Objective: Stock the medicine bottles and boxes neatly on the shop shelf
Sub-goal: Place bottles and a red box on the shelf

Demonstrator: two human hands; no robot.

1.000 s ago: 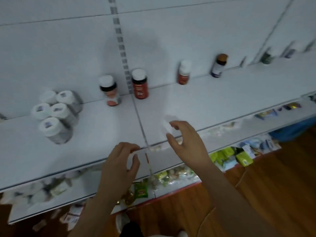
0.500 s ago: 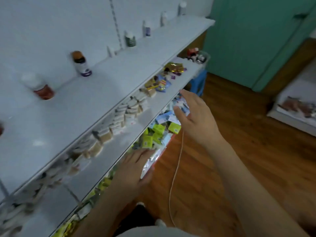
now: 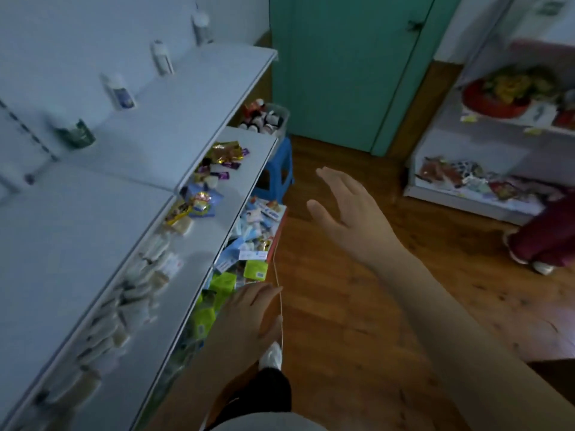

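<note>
The white top shelf (image 3: 174, 126) runs along the left, with a few medicine bottles spaced against its back wall: a green one (image 3: 76, 135), a white one with a blue label (image 3: 119, 93) and two more white ones (image 3: 161, 57). A clear tub of medicine bottles (image 3: 266, 119) stands on a blue stool (image 3: 280, 169) at the shelf's far end. My right hand (image 3: 348, 209) is stretched out over the floor, fingers straight, holding nothing. My left hand (image 3: 249, 315) hangs low beside the bottom shelf, fingers relaxed, empty.
The middle shelf (image 3: 217, 213) holds packets and small boxes, and the bottom shelf (image 3: 249, 244) green and blue packets. A thin white cord (image 3: 278, 293) hangs by my left hand. A teal door (image 3: 342, 66) is ahead, another shelf unit (image 3: 466, 188) and a person's leg (image 3: 547, 241) on the right.
My view swung right from the bottles on the top shelf to the shelf's far end. Both hands left the shelf edge; the right now reaches forward over the floor.
</note>
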